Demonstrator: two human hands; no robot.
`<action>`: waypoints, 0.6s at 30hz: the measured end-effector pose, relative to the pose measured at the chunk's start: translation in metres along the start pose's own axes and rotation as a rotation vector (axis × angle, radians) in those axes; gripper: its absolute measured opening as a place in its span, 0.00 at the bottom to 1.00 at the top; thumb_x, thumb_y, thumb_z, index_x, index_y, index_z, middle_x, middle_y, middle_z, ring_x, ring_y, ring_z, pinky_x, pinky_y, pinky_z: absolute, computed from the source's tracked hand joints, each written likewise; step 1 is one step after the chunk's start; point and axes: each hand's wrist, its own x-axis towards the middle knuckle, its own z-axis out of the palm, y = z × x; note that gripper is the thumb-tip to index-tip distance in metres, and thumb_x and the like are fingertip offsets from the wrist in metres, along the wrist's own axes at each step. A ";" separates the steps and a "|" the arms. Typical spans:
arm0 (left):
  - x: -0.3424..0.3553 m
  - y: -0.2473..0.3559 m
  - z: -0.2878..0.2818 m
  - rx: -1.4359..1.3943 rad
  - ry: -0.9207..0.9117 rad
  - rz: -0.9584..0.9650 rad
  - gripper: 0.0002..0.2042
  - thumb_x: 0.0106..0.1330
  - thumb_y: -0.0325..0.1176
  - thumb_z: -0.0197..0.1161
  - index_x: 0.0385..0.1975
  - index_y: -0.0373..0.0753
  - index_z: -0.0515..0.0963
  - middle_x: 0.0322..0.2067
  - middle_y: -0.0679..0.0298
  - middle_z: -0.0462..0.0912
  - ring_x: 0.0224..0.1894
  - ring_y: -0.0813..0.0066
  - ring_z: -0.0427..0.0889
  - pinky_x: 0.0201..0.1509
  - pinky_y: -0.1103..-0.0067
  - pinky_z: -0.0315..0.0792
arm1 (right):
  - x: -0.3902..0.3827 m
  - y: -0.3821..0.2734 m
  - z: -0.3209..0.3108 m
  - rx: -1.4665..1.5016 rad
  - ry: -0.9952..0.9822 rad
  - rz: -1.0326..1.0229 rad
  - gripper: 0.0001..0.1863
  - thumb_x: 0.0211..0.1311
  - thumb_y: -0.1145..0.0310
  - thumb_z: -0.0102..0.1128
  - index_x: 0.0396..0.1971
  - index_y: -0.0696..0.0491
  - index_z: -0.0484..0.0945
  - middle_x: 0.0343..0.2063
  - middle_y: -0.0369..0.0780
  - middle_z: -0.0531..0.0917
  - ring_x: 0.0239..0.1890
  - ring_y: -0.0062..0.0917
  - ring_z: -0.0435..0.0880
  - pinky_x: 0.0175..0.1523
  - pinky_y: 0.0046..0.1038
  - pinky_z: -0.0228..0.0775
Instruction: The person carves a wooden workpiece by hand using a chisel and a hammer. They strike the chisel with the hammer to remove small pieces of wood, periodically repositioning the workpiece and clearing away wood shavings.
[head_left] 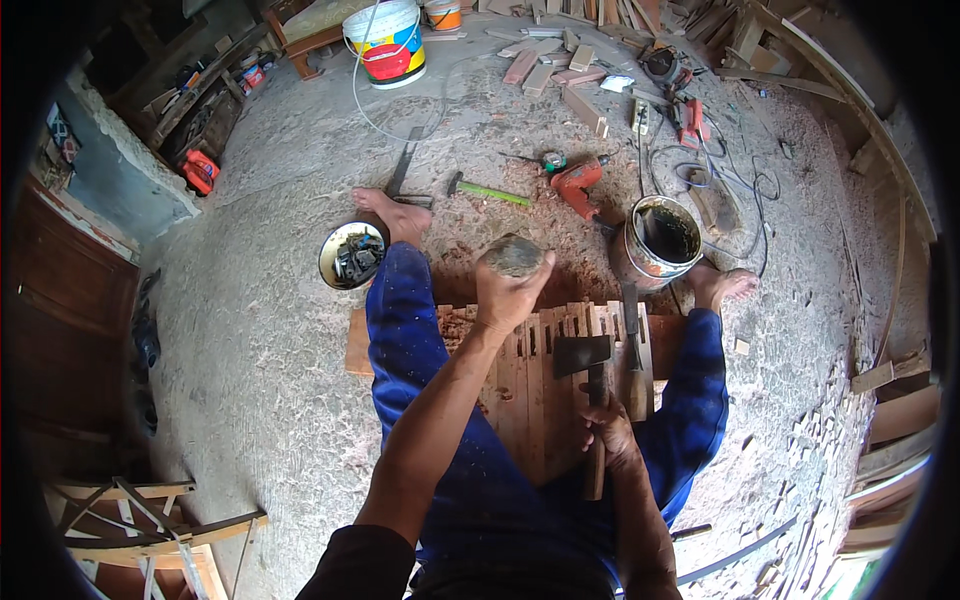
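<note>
My left hand (508, 298) is wrapped round a thick, round-topped grey-brown lump (514, 257), raised above the work; stone or wood, I cannot tell. In my right hand (612, 436) is a hatchet (582, 355), gripped by its wooden handle, its dark blade pointing left. Under both hands, between my legs, several light wooden strips (518, 400) with slots cut near their far ends lie side by side. They rest across a wooden beam (358, 342). A chisel (637, 350) with a wooden handle lies on the right-hand strips, just beyond my right hand.
A bowl of metal parts (356, 258) stands by my left foot, a dark-filled bucket (662, 240) by my right. Ahead lie a green-handled hammer (490, 190), a red power drill (577, 188), tangled cords (735, 180) and wood offcuts (560, 68). A paint bucket (387, 50) stands farther off.
</note>
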 end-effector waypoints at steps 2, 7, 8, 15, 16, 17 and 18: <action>0.003 -0.004 -0.001 -0.027 0.050 -0.024 0.09 0.60 0.28 0.71 0.22 0.35 0.78 0.21 0.68 0.81 0.23 0.80 0.76 0.29 0.76 0.71 | 0.003 0.002 -0.003 -0.059 0.019 -0.005 0.29 0.54 0.75 0.62 0.58 0.59 0.66 0.21 0.38 0.72 0.12 0.23 0.71 0.15 0.26 0.69; 0.000 -0.002 0.004 -0.007 -0.017 -0.008 0.09 0.61 0.28 0.71 0.22 0.35 0.79 0.20 0.68 0.80 0.22 0.80 0.76 0.28 0.78 0.70 | -0.001 -0.001 0.009 0.021 -0.010 -0.045 0.32 0.52 0.76 0.64 0.59 0.59 0.65 0.22 0.37 0.73 0.13 0.22 0.72 0.16 0.26 0.70; 0.000 -0.002 0.008 -0.018 0.016 0.037 0.11 0.62 0.28 0.70 0.20 0.36 0.77 0.17 0.70 0.78 0.18 0.82 0.73 0.23 0.79 0.66 | -0.002 -0.001 0.012 0.035 -0.015 -0.056 0.33 0.51 0.77 0.65 0.59 0.59 0.65 0.23 0.37 0.74 0.13 0.22 0.72 0.16 0.26 0.70; -0.006 0.003 0.005 0.009 -0.008 0.105 0.10 0.61 0.27 0.70 0.21 0.36 0.78 0.18 0.69 0.78 0.18 0.81 0.73 0.23 0.76 0.67 | -0.032 -0.019 0.049 0.061 -0.021 -0.261 0.30 0.54 0.76 0.67 0.58 0.55 0.67 0.26 0.37 0.77 0.16 0.21 0.76 0.21 0.22 0.73; -0.008 0.006 0.009 0.030 0.003 0.146 0.09 0.61 0.27 0.70 0.21 0.36 0.78 0.19 0.69 0.79 0.19 0.80 0.74 0.24 0.76 0.68 | -0.037 -0.029 0.054 -0.069 -0.021 -0.255 0.31 0.55 0.75 0.67 0.59 0.55 0.66 0.27 0.38 0.78 0.17 0.23 0.77 0.24 0.24 0.74; -0.010 0.009 0.010 0.052 0.014 0.187 0.09 0.61 0.27 0.71 0.21 0.35 0.78 0.19 0.68 0.79 0.20 0.79 0.75 0.25 0.75 0.69 | -0.041 -0.041 0.058 -0.199 -0.022 -0.249 0.32 0.56 0.75 0.68 0.61 0.56 0.66 0.28 0.38 0.79 0.19 0.24 0.79 0.26 0.25 0.75; -0.012 0.011 0.012 0.039 0.010 0.126 0.09 0.60 0.27 0.71 0.22 0.34 0.77 0.19 0.67 0.80 0.22 0.78 0.75 0.28 0.75 0.70 | -0.044 -0.052 0.060 -0.327 -0.013 -0.249 0.33 0.56 0.74 0.68 0.62 0.56 0.65 0.30 0.39 0.80 0.20 0.26 0.81 0.28 0.27 0.77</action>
